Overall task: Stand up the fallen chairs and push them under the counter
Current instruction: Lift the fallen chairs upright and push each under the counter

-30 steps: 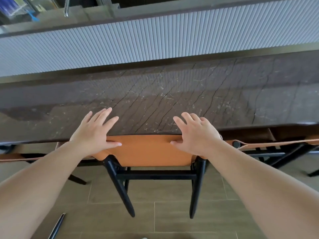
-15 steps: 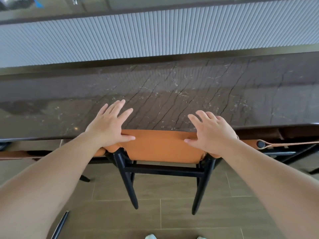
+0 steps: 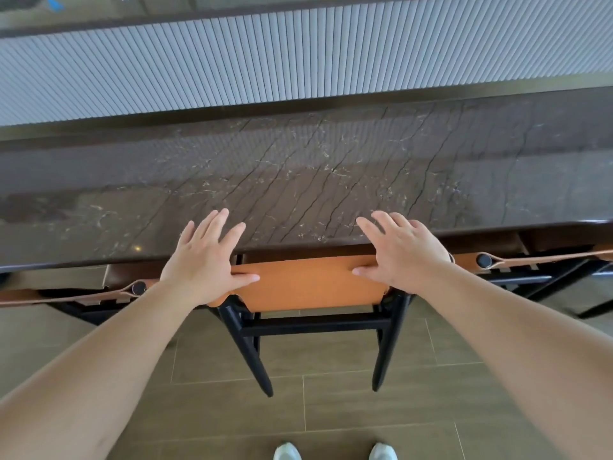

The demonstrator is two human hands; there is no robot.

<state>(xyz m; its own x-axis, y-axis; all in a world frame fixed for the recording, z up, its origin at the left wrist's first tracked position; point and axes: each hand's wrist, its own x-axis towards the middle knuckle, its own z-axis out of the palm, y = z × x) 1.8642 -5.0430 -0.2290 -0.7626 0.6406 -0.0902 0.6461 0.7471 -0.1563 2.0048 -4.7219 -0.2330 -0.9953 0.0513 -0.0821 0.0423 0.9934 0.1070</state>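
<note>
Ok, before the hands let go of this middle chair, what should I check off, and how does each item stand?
1. Chair upright: ok, rear legs stand on the floor.
2. Seat under the counter: ok, only the backrest and rear legs show outside its edge.
3. Left hand and right hand flat on the backrest top, fingers straight: ok.
4. Fingers safe from pinching against the counter edge: cannot tell, they reach over it.
5. Left chair and right chair tucked in: cannot tell, only partly in view.
6. Feet back from the rear legs: ok.
</note>
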